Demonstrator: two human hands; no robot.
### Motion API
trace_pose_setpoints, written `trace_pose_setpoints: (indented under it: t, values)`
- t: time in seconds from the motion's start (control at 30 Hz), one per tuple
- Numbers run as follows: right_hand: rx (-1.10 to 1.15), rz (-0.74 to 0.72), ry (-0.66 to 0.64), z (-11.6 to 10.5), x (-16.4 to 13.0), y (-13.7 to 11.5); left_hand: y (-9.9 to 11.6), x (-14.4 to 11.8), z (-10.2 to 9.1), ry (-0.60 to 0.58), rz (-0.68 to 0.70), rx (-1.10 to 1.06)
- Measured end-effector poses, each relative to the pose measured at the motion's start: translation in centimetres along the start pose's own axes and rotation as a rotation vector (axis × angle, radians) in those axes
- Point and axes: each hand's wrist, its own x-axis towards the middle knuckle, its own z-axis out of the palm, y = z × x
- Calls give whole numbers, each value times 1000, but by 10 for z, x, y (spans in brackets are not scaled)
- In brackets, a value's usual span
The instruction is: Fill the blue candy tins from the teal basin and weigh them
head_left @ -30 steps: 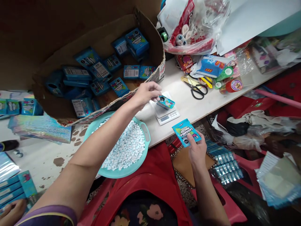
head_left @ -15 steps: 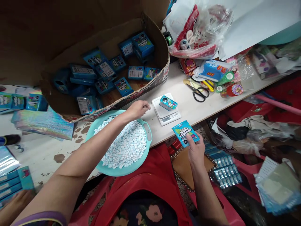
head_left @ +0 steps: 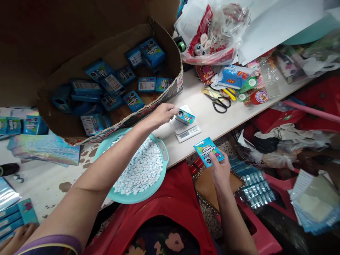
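Observation:
My left hand (head_left: 166, 114) reaches over the bowl, its fingers closed at the left end of a small blue candy box (head_left: 187, 117) with a round opening. That box is over the plate of a white digital scale (head_left: 194, 131); whether it has left the plate I cannot tell. My right hand (head_left: 221, 166) pinches a flat blue candy packet (head_left: 208, 150) lettered "Caramelo Macizo" by its lower right corner, in front of the table edge. Below my left forearm sits a turquoise bowl (head_left: 162, 170) of small white candies (head_left: 140, 168).
A large cardboard box (head_left: 174, 53) with several blue candy boxes stands behind the bowl. Black scissors (head_left: 220, 102), tape and plastic bags lie to the right. Another person's hand (head_left: 22, 233) rests by blue packs at lower left. A red chair (head_left: 255, 226) stands below right.
My left hand has moved right from above the bowl to the candy box on the scale. My right hand still holds the packet in nearly the same place.

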Motion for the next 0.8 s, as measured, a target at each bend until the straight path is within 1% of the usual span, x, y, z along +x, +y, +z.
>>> trace_pose_setpoints:
  t: [0.07, 0.17, 0.27, 0.33, 0.4, 0.47, 0.57, 0.7, 0.8]
  values:
    - [-24, -5, 7, -1, -1, 2, -6, 2, 0, 33, 30, 99]
    - [-37, -5, 1, 1, -1, 4, -8, 7, 1, 71, 102, 431]
    - [-30, 0, -21, 4, -2, 3, -2, 14, 5, 93, 229, 715]
    - [-26, 0, -31, 6, -2, 2, 3, 17, 10, 75, 305, 814]
    - [-17, 3, -34, 7, -3, 2, 7, 18, 14, 49, 346, 865]
    - [-10, 9, -30, 7, -4, 1, 9, 19, 17, 47, 364, 874]
    - [-5, 11, -21, 6, -5, 1, 6, 20, 17, 82, 385, 805]
    - [-7, 8, -17, 5, -6, 3, -1, 21, 12, 155, 398, 595]
    - [-27, 11, -24, 6, -6, 3, -6, 10, 5, 243, 396, 405]
